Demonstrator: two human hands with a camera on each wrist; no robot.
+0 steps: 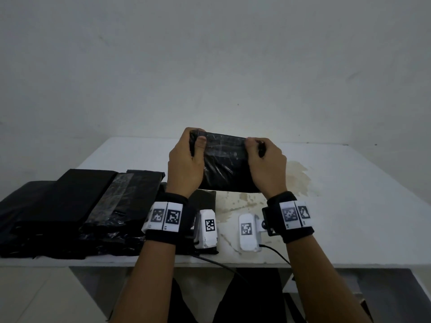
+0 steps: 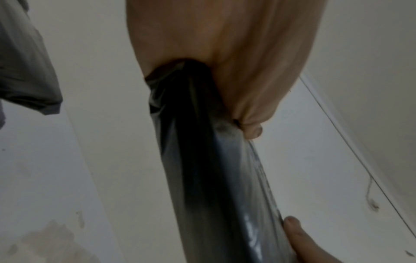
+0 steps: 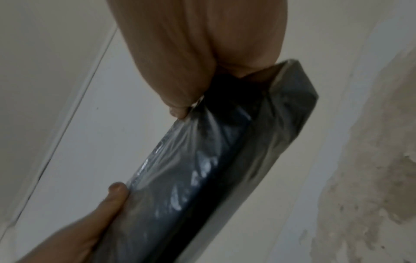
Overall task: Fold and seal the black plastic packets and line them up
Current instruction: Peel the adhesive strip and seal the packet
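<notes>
A black plastic packet (image 1: 225,162) in a clear shiny wrap is held up off the white table (image 1: 349,183), tilted toward me. My left hand (image 1: 186,159) grips its left end, thumb pressed on the front near the top edge. My right hand (image 1: 265,162) grips the right end the same way. In the left wrist view the packet (image 2: 202,160) runs down from my left hand (image 2: 225,71), with a fingertip of the other hand at the bottom. In the right wrist view my right hand (image 3: 202,62) pinches the packet (image 3: 213,160) at its top corner.
A pile of black plastic packets (image 1: 77,210) lies along the table's left front, some overlapping. A brownish stain (image 1: 296,176) marks the table under and right of the held packet. Cables hang off the front edge below my wrists.
</notes>
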